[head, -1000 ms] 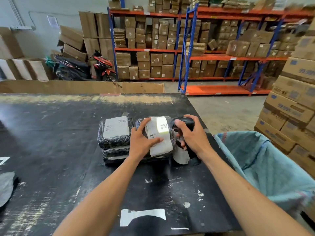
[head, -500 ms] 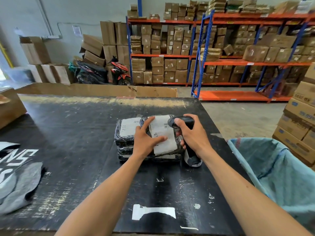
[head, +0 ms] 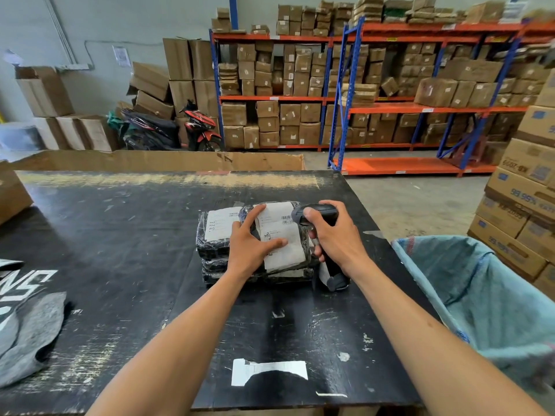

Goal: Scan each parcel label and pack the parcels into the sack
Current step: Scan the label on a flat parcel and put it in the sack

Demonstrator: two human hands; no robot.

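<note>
Unmoved, left hand (head: pixel 250 250) flattens crinkly wrapped parcel (head: pixel 279 235).

**Bare arms, nothing worn**

Two forearms enter from the lower edge of the head view, both uncovered from elbow to wrist, with no sleeve showing. The left hand (head: pixel 250 250) is bare: no glove, ring or watch. The right hand (head: pixel 336 235) is likewise ungloved, its wrist plain. A small dark mark sits on the right forearm.
</note>
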